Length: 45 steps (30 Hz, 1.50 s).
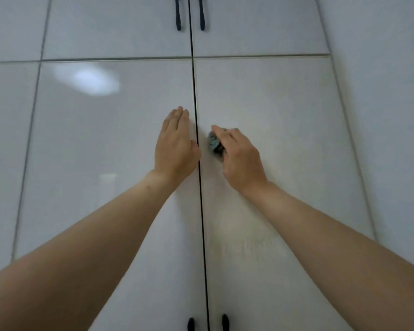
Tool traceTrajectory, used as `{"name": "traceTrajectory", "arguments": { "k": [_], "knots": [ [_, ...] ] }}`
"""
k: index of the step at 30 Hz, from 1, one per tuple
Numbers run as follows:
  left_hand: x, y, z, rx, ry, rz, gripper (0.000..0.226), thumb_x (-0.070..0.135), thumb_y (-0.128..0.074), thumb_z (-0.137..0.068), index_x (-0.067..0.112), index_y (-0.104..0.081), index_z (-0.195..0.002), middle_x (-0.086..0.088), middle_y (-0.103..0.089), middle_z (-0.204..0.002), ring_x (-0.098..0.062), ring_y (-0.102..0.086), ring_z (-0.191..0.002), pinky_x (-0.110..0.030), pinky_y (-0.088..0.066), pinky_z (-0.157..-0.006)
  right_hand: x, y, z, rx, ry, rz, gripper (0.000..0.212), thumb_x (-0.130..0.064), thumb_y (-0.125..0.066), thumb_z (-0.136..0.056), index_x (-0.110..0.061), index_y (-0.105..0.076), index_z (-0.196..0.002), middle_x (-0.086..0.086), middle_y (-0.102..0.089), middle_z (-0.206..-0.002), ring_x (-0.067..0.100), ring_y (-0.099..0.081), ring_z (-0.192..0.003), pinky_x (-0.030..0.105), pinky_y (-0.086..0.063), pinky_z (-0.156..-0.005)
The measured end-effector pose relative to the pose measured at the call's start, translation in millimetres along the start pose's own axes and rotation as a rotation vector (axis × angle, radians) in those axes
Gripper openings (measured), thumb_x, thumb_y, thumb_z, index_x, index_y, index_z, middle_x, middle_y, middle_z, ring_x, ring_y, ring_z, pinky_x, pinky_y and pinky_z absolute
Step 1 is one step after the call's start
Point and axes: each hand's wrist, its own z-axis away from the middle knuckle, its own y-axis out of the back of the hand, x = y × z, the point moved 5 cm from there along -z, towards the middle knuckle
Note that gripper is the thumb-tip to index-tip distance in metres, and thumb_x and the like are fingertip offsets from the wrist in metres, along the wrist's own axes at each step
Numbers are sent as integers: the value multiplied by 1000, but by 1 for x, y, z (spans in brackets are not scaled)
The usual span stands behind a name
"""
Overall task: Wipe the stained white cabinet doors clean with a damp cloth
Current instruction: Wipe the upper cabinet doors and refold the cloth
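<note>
Right door (285, 139) smeared yellowish; right hand (242, 161) grips grey cloth (214, 143).

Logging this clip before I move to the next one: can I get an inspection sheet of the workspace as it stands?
Surface: white cabinet doors; right door looks dull with faint yellowish smears and grey streaks low down; left door is glossy with a light reflection.
Job's things: dark grey cloth, bunched, against the right door beside the centre gap.
Clutter: nothing seen.
Grippers: left hand flat on the left door, fingers straight; right hand grips the cloth.
Cables: nothing seen.
Surroundings: dark handles on the upper doors, more handle tops at the bottom edge, plain white wall to the right.
</note>
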Motion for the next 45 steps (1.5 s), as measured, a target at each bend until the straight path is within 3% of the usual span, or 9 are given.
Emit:
{"name": "traceTrajectory", "arguments": {
  "k": [2, 7, 15, 20, 25, 30, 35, 41, 45],
  "knots": [
    [-10, -2, 7, 19, 38, 45, 68, 13, -30, -79, -9, -41, -143, -26, -41, -149, -40, -34, -142, -42, -24, -122, -13, -13, -23, -113, 126, 29, 43, -4, -63, -84, -9, -64, -128, 10, -59, -116, 31, -60, -96, 41, -55, -80],
    [-23, -8, 17, 41, 139, 140, 72, 11, -40, -78, -3, -36, -149, -16, -34, -156, -29, -25, -147, -27, -13, -121, -2, -19, -95, -147, 51, 51, 32, -12, -61, -93, -12, -64, -125, 8, -50, -115, 30, -55, -98, 41, -50, -88],
    [-23, -13, 14, 55, 105, 111, 65, 11, -40, -83, -7, -40, -146, -22, -37, -154, -34, -25, -148, -33, -13, -122, -31, -21, -16, -177, 257, 63, 29, -9, -57, -88, -6, -70, -113, 13, -58, -109, 32, -57, -89, 38, -54, -69],
    [-26, -11, 16, 56, 122, 131, 67, 9, -38, -81, -6, -40, -146, -20, -38, -154, -32, -26, -148, -26, -8, -121, -22, -24, -52, -40, -77, 101, 15, -6, -61, -85, -5, -68, -98, 11, -53, -107, 31, -55, -87, 29, -43, -70],
    [-29, -9, 17, 29, 123, 200, 68, 10, -38, -80, -4, -40, -147, -18, -37, -155, -30, -24, -148, -17, -4, -118, -43, -25, 6, -212, 337, 77, 32, 2, -54, -83, -1, -67, -111, 16, -60, -114, 33, -57, -93, 35, -52, -77],
    [-30, -9, 15, 34, 125, 191, 71, 6, -38, -76, -6, -40, -145, -20, -38, -154, -33, -25, -148, -18, -5, -119, 13, 0, -12, 50, -198, 171, 23, 2, -55, -86, 2, -68, -105, 19, -54, -108, 38, -56, -88, 37, -51, -73],
    [-29, -10, 17, 14, 148, 218, 73, 9, -36, -76, -4, -38, -147, -18, -34, -156, -29, -22, -149, -12, -1, -116, -50, -24, 43, -246, 323, -22, 30, -9, -53, -90, -4, -70, -114, 17, -60, -120, 36, -58, -97, 38, -53, -83],
    [-21, -7, 19, -2, 127, 197, 71, 6, -33, -79, -5, -34, -149, -19, -31, -157, -32, -19, -150, -26, -7, -122, 20, 5, 15, 109, -253, 128, 26, 0, -61, -85, 0, -71, -108, 20, -59, -110, 38, -60, -91, 39, -54, -76],
    [7, -16, 27, -36, 16, 30, 68, 10, -36, -80, -10, -36, -146, -28, -32, -154, -42, -22, -147, -40, -15, -123, 3, -8, 43, -133, 195, 128, 30, 3, -63, -85, 1, -70, -114, 23, -62, -114, 40, -61, -93, 39, -55, -79]
  ]
}}
